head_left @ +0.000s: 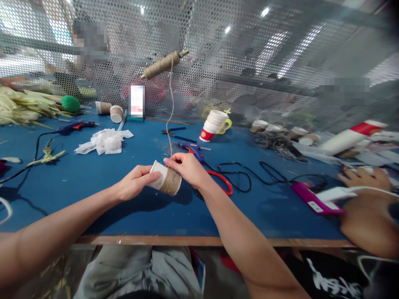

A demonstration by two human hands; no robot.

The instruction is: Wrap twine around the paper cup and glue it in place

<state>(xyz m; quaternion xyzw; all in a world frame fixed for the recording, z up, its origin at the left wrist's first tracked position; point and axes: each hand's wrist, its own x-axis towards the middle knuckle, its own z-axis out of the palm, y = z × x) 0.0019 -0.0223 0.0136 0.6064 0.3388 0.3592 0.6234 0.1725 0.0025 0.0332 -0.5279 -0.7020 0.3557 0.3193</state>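
Head view showed the left hand [135,181] gripping a paper cup [165,178] over the bench [93,182] while the right hand [187,168] pinched twine [170,104] against it.

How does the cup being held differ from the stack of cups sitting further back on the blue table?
The held cup is single, held sideways between the left hand and right hand; the cup stack is several nested, resting untouched on the table. The held cup is partly wrapped in twine; the cup stack is bare, with a red band. Both are white paper cups.
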